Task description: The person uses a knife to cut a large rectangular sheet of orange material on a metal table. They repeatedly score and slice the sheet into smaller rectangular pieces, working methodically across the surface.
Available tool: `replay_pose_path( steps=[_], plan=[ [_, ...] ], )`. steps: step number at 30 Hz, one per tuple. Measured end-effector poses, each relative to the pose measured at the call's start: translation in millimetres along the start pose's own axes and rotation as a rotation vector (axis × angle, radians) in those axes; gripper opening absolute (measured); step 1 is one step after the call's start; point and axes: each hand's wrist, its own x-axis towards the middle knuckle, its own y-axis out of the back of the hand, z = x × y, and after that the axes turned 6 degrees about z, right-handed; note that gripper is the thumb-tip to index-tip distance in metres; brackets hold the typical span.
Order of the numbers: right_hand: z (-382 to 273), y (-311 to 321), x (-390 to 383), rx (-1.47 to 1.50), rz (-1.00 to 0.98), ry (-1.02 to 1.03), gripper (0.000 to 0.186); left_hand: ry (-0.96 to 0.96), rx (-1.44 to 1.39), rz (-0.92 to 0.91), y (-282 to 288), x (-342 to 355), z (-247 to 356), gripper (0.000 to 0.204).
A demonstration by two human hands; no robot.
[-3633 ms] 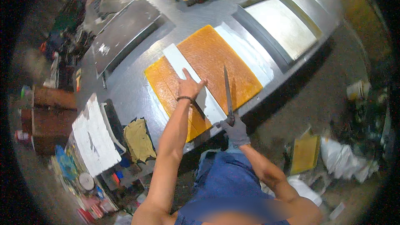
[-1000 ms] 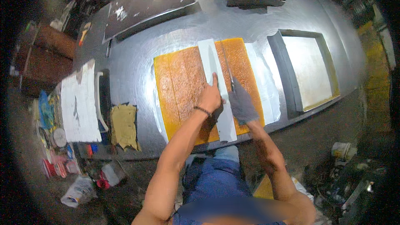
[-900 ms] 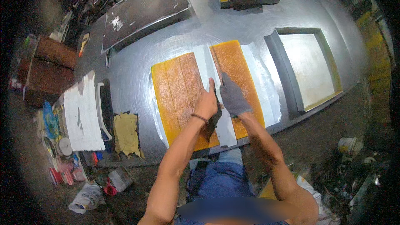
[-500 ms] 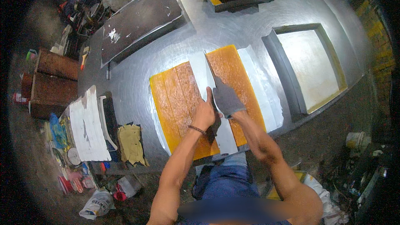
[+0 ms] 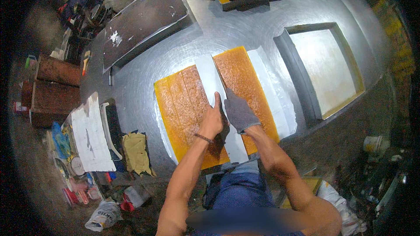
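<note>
On the steel bench (image 5: 245, 30), the left hand (image 5: 213, 120) lies flat with its fingers (image 5: 217, 101) stretched out and close together, pressing down on a long pale straightedge (image 5: 214, 89) that runs lengthwise over the orange slab (image 5: 186, 109); it grips nothing, it only holds the strip down. Just to its right, the right hand (image 5: 238, 112), in a grey glove, has its fingers curled downward along the strip's right edge, resting on the slab. Whether it has hold of a blade cannot be told from here.

The orange slab lies on a pale sheet in the middle of the bench, near its front edge. It is flat, rectangular and grainy, with faint lengthwise lines scored across its left half. Right of it stands an empty rectangular metal tray (image 5: 306, 91).
</note>
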Motion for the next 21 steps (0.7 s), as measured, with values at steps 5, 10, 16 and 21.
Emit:
replay_pose_path(
  steps=[5, 10, 16, 21],
  plan=[
    [-1, -5, 18, 0.060, 0.129, 0.150, 0.031, 0.012, -0.037, -0.003, 5, -3, 6, 0.125],
    [-2, 2, -2, -0.013, -0.097, -0.115, 0.033, 0.020, -0.025, -0.032, 7, -1, 4, 0.126],
    [-5, 6, 2, -0.003, -0.119, -0.083, 0.035, 0.004, -0.029, 0.006, -3, -2, -2, 0.122],
    [1, 3, -5, 0.034, -0.103, -0.126, 0.036, 0.053, 0.030, -0.065, -4, 4, -5, 0.117]
  ],
)
